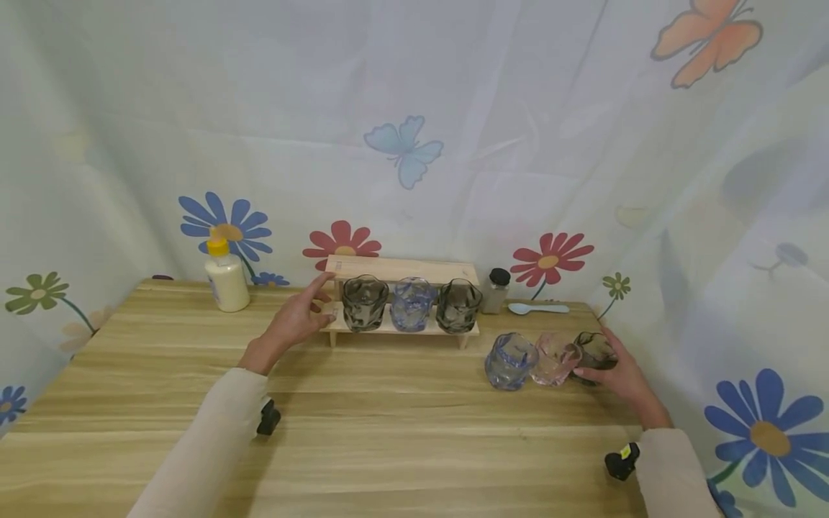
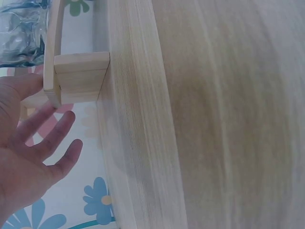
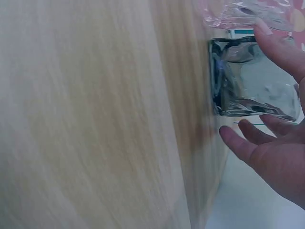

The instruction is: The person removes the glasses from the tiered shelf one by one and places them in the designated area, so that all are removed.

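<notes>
A two-tier wooden rack (image 1: 401, 267) carries a row of three tumblers on its lower board: a dark grey glass (image 1: 365, 306), a blue glass (image 1: 411, 306) and another grey glass (image 1: 458, 308). My left hand (image 1: 299, 316) holds the rack's left end; in the left wrist view the thumb and index finger meet the board (image 2: 53, 71), the other fingers spread. At the right, my right hand (image 1: 618, 370) spans a dark grey glass (image 1: 592, 352), thumb on one side, fingers on the other. Beside it stand a pink glass (image 1: 553, 360) and a blue glass (image 1: 510, 362).
A bottle with a yellow cap (image 1: 227, 280) stands at the back left. Right of the rack are a small black-lidded jar (image 1: 496, 291) and a pale blue spoon (image 1: 539, 309). A flowered curtain (image 1: 414, 208) hangs behind the wooden table (image 1: 414, 432).
</notes>
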A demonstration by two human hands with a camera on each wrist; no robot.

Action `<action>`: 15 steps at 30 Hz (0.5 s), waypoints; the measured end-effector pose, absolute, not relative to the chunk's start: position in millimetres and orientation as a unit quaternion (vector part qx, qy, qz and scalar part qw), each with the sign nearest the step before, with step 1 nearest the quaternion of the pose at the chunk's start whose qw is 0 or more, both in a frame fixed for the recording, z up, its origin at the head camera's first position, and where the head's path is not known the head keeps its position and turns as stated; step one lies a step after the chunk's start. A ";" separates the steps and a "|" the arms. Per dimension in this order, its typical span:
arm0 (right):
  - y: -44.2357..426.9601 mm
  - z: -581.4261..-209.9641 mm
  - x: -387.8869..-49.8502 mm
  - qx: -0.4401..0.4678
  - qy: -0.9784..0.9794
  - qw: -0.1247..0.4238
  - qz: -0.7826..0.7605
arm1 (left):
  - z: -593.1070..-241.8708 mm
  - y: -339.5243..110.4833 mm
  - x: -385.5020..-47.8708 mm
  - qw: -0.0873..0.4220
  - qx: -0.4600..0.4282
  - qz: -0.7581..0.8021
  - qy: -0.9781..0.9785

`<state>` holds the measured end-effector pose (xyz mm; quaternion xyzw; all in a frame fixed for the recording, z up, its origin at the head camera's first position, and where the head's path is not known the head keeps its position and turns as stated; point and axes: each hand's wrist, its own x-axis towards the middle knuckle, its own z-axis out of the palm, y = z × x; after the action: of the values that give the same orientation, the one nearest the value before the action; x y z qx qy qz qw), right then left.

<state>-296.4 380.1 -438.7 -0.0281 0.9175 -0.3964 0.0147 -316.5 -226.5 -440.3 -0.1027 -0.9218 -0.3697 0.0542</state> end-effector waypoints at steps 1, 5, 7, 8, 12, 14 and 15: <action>381.1 -437.1 -295.3 -0.028 0.917 0.018 -0.398 | -440.5 -226.4 -316.6 0.053 -0.103 -0.371 -0.922; 386.8 -428.3 -290.0 -0.031 0.914 0.035 -0.402 | -439.8 -226.5 -316.8 0.052 -0.105 -0.373 -0.920; 389.9 -421.4 -286.9 -0.038 0.915 0.044 -0.398 | -439.2 -226.4 -316.5 0.054 -0.109 -0.376 -0.919; 391.1 -418.0 -285.3 -0.042 0.914 0.048 -0.400 | -439.0 -226.3 -316.4 0.054 -0.110 -0.377 -0.918; 391.9 -402.1 -281.4 -0.063 0.922 0.036 -0.381 | -438.7 -225.7 -315.8 0.053 -0.113 -0.380 -0.916; 389.5 -393.7 -280.8 -0.066 0.924 0.024 -0.375 | -438.8 -225.2 -315.6 0.051 -0.112 -0.381 -0.916; 387.4 -389.0 -280.8 -0.067 0.927 0.015 -0.370 | -438.7 -224.9 -315.5 0.051 -0.111 -0.381 -0.917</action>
<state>-280.8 387.4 -389.0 -0.0670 0.9265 -0.3699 0.0154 -315.5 -224.9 -438.7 -0.1113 -0.9165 -0.3807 0.0515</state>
